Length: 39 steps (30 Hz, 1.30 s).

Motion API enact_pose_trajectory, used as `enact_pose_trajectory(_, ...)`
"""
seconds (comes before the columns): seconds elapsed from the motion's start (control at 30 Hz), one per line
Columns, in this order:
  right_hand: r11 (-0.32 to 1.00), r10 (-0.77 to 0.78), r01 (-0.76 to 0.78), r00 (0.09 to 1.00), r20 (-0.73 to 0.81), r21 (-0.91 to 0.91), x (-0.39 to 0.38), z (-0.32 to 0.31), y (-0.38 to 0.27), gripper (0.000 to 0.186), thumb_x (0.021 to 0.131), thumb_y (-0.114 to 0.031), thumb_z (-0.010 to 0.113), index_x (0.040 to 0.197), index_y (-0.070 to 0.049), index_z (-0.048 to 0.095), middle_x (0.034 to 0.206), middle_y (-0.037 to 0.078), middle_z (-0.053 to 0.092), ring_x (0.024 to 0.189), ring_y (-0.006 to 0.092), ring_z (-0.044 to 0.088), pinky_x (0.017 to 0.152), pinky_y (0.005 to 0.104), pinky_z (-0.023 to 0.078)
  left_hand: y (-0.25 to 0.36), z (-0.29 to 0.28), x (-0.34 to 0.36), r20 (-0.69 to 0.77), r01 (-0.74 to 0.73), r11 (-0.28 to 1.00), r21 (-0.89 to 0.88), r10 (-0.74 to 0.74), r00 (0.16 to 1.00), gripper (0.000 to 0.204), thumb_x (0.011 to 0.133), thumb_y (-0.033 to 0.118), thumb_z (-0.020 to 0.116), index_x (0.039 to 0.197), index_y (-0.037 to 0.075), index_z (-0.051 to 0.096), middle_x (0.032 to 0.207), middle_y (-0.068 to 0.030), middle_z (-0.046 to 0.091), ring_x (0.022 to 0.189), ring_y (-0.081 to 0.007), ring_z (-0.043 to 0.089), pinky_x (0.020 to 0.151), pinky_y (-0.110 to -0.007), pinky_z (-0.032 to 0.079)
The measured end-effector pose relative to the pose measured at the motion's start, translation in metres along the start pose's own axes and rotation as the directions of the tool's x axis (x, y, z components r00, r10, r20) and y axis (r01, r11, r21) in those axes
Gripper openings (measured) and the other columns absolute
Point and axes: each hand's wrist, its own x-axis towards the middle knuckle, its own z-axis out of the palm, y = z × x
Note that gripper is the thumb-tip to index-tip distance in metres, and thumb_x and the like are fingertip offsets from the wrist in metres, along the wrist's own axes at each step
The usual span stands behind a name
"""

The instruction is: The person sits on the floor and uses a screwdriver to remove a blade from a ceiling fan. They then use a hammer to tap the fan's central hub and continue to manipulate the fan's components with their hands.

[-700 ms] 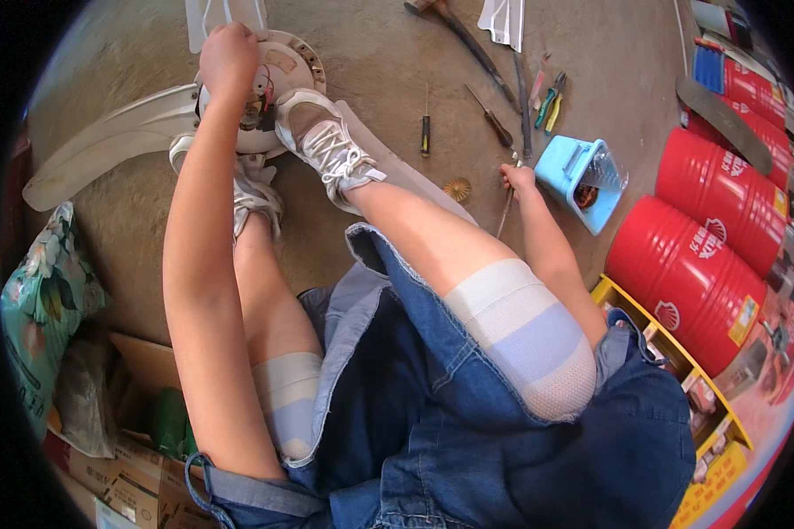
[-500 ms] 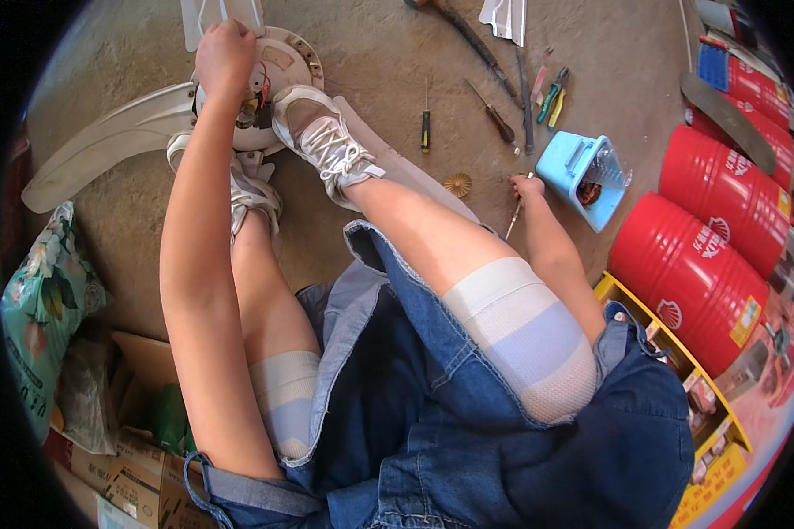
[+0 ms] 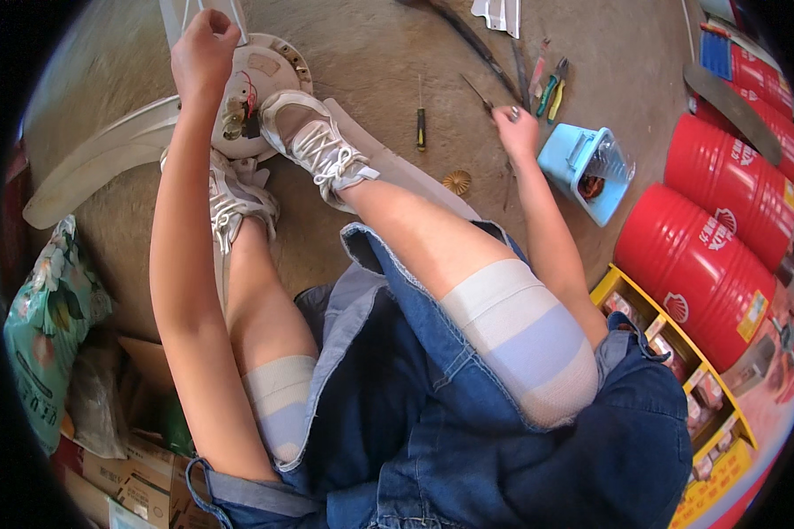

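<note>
My left hand is closed in a pinch above the edge of a white ceiling fan motor; anything between its fingertips is hidden. Red wires and a black part show in the motor's open centre. White fan blades spread out from it. My right hand is on the floor tools, its fingers closed over the handle of a screwdriver, whose thin shaft points away to the upper left. A small shiny bit shows at the fingers. Just below this hand lies a thin dark rod.
Pliers, another screwdriver, a hammer-like tool and a round brass-coloured piece lie on the floor. A blue bin stands beside my right forearm. Red drums and a yellow crate line the right side.
My right hand has left the thin rod on the floor and moved up to the screwdriver. My left hand has shifted slightly up and left, showing more of the motor's centre.
</note>
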Motion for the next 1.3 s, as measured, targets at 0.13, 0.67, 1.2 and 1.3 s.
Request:
enact_pose_trajectory(0.13,0.945,-0.223,0.052,0.823,0.522,0.322,-0.037,-0.016,-0.141,0.027,0.080,-0.021,0.065,0.100,-0.002,0.066,0.081,0.003,0.068,0.068,0.0076,0.059,0.061,0.0231,0.046,0.065,-0.004,-0.040,0.257,0.027,0.860,-0.510,0.122,0.959,0.013,0.082,0.010,0.066,0.088,0.002,0.058,0.076,-0.0002,0.061,0.072,-0.0064,0.058,0.064,-0.021,0.046)
enact_pose_trajectory(0.67,0.825,-0.474,0.132,0.691,0.546,0.549,-0.070,0.011,-0.184,0.017,0.074,-0.013,0.068,0.086,-0.001,0.067,0.076,0.004,0.066,0.069,0.0066,0.057,0.064,0.0237,0.047,0.106,0.026,-0.121,0.476,0.121,0.822,-0.556,0.195,0.858,0.014,0.078,0.006,0.067,0.083,0.000,0.055,0.069,-0.0027,0.057,0.061,-0.0077,0.051,0.057,-0.023,0.043)
enact_pose_trajectory(1.2,0.872,0.485,-0.487,0.874,0.045,0.056,-0.056,-0.013,0.142,0.007,0.071,-0.016,0.069,0.072,-0.009,0.067,0.058,-0.001,0.059,0.046,0.0095,0.052,0.046,0.0252,0.042,0.047,0.038,-0.131,0.737,0.361,0.789,-0.497,0.164,0.656,0.015,0.088,0.013,0.059,0.082,0.000,0.054,0.059,-0.0005,0.052,0.047,-0.0059,0.049,0.042,-0.023,0.038)
enact_pose_trajectory(1.3,0.831,0.465,-0.495,0.869,-0.171,-0.254,-0.042,-0.005,0.204,0.011,0.068,-0.021,0.070,0.073,-0.011,0.068,0.058,0.002,0.062,0.050,0.0121,0.059,0.052,0.0272,0.047,0.051,0.040,-0.130,0.758,0.420,0.754,-0.504,0.153,0.634,0.015,0.088,0.013,0.059,0.082,0.001,0.053,0.059,-0.0005,0.052,0.045,-0.0053,0.049,0.039,-0.023,0.038)
